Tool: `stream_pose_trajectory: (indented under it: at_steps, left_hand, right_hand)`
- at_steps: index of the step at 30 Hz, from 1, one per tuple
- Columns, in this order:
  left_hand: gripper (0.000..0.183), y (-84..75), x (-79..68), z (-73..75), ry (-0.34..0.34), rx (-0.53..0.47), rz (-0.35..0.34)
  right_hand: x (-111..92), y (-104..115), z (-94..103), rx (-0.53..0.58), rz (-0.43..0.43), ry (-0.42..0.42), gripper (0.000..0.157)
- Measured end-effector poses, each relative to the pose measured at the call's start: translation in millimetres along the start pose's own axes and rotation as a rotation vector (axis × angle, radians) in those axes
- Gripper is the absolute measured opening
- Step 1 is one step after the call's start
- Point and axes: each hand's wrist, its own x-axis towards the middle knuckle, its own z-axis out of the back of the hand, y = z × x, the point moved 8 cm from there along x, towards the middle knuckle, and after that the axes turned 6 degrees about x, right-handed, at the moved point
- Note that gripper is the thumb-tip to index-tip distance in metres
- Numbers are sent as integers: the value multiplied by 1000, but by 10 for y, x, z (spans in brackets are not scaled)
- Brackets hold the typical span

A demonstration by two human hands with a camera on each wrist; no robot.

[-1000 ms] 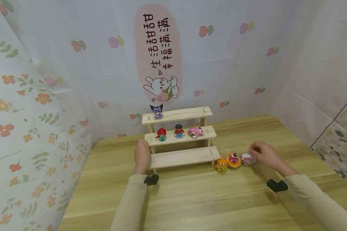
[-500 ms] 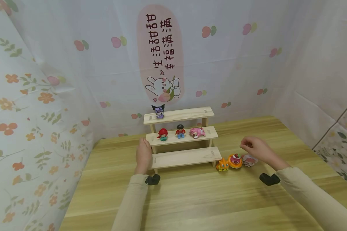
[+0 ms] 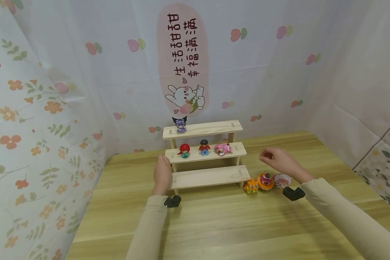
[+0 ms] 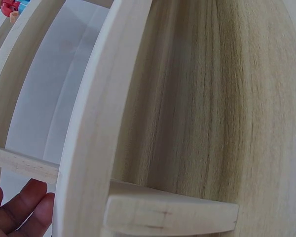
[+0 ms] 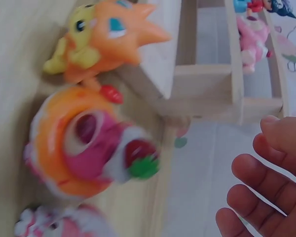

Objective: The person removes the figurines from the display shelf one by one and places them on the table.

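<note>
A three-tier wooden shelf [image 3: 211,177] stands on the table. My left hand [image 3: 162,173] rests at its left end; in the left wrist view the fingertips [image 4: 32,190] lie by a side bar, the thumb hidden. My right hand [image 3: 285,164] hovers above and behind three toys right of the shelf, with loosely bent fingers and nothing in them. Those toys are an orange spiky-headed figurine [image 3: 251,186], an orange ring-shaped figurine with a pink middle [image 3: 265,182], and a white-and-pink figurine [image 3: 282,181]. They sit side by side by the bottom tier's right end.
On the top tier sits a purple figurine with black ears [image 3: 180,125]. The middle tier bears a red-haired figurine [image 3: 184,151], a boy figurine in red and blue [image 3: 204,148] and a lying pink bear [image 3: 223,148]. Behind the table [image 3: 214,224] hangs a printed cloth [image 3: 263,76].
My right hand has let go of the white-and-pink figurine, risen and moved left towards the shelf. The left hand keeps its place at the shelf. The head view has shifted slightly.
</note>
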Motion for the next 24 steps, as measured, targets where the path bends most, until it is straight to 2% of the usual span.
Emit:
stream_pose_trajectory:
  at_steps: [13,24]
  left_hand:
    - [35,-8,9,-1,23,-16,8]
    - [32,8,42,-11,-6,-13,5]
  right_hand:
    - [355,303,-59,43,54,-3,7]
    - [537,505,-130,85,81,-4,6]
